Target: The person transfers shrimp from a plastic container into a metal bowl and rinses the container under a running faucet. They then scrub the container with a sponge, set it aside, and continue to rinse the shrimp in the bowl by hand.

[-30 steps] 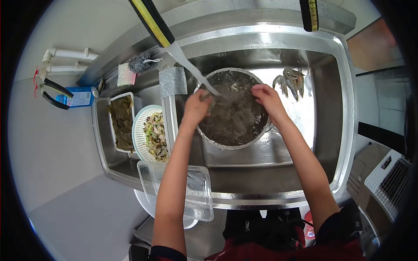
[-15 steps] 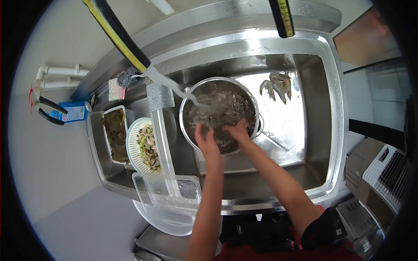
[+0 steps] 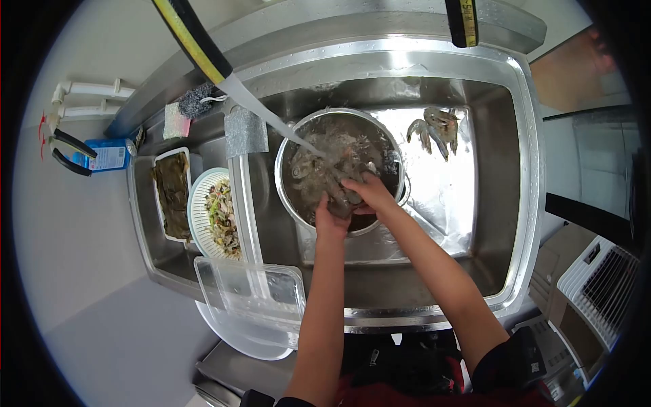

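Water runs from a black and yellow hose point(image 3: 196, 44) into a round metal pot point(image 3: 279, 178) in the large sink basin. Shrimp point(image 3: 324, 178) fill much of the pot's water. My left hand point(image 3: 331, 218) is at the pot's near side, fingers curled round a clump of shrimp. My right hand point(image 3: 369, 195) closes on the same clump from the right, its thumb and fingers over the shrimp. Both hands are close together, and some fingertips are hidden beneath the clump. Several loose shrimp point(image 3: 434, 130) lie on the basin floor to the right of the pot.
In the small left basin are a white tray of dark leaves point(image 3: 173, 195) and a pale colander point(image 3: 198, 214) with scraps. A clear plastic container point(image 3: 285, 288) rests over the sink's near-left edge. A grey cloth point(image 3: 246, 131) hangs on the divider. A blue bottle point(image 3: 110, 156) is at far left.
Both hands have come together and closed round shrimp, which now show lifted between them. Earlier the fingers were spread apart in the water. The whole view has shifted slightly.
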`<state>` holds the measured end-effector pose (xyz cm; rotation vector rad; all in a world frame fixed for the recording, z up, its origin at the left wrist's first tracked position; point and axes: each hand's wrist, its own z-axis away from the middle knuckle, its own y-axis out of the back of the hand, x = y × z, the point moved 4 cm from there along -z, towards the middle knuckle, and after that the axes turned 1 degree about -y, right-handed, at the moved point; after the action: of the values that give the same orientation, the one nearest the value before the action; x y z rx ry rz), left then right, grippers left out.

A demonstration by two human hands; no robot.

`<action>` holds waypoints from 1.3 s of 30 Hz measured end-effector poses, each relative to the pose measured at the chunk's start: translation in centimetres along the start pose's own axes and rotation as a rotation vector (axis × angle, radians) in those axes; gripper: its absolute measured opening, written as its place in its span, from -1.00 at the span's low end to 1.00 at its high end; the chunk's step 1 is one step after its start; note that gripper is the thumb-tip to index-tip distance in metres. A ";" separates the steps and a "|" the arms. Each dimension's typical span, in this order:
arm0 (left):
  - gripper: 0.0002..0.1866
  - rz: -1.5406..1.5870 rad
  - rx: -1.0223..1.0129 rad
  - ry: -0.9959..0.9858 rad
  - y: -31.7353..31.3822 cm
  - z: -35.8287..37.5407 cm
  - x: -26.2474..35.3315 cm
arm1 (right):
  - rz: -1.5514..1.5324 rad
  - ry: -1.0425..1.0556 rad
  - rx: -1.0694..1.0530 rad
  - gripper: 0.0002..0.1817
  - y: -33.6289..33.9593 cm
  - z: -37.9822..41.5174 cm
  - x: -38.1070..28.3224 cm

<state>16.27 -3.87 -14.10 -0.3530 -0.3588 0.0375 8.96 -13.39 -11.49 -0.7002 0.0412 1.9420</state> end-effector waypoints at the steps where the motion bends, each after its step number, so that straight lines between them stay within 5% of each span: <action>1: -0.71 0.007 0.002 -0.002 -0.2 0.5 0.2 | 0.083 -0.017 -0.053 -0.54 0.0 0.1 -0.5; 10: -0.72 0.069 -0.106 -0.178 -0.8 2.3 2.5 | 0.125 0.155 -0.128 -0.78 0.5 1.4 -2.1; 12: -0.58 0.043 -0.016 -0.262 -0.4 3.2 2.8 | 0.540 0.331 0.030 -0.80 0.9 2.9 -3.2; 16: -0.38 -0.095 0.059 -0.295 -1.2 4.9 2.4 | 0.667 0.591 0.129 -0.82 0.5 4.6 -3.7; 18: -0.24 -0.215 -0.023 -0.127 -2.0 4.9 1.6 | 0.726 0.615 0.174 -0.82 0.2 6.0 -4.3; 21: -0.33 0.006 -0.239 0.074 -3.5 4.0 1.3 | 0.622 0.755 0.091 -0.83 0.0 5.4 -3.8; 24: -0.46 -0.051 -0.416 -0.024 -5.3 3.4 2.3 | 0.788 0.986 0.138 -0.83 -1.0 4.9 -4.2; 27: -0.60 0.028 -0.240 -0.030 -4.9 1.0 3.3 | 0.903 1.064 0.141 -0.80 -1.9 4.3 -5.4; 34: -0.72 0.147 -0.190 -0.116 -5.9 0.5 5.3 | 0.766 1.115 0.017 -0.86 -2.8 2.2 -8.7; 36: -0.72 0.094 -0.107 -0.179 -5.6 0.1 5.5 | 0.570 0.676 -0.058 -0.88 -2.2 0.5 -8.9; 39: -0.72 0.133 -0.086 -0.229 -5.6 0.4 5.4 | 0.350 0.440 -0.200 -0.80 -1.8 -0.8 -9.0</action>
<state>21.04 -8.45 -9.96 -0.4592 -0.5639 0.1947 13.61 -20.14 -7.29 -1.3178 0.2579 2.1014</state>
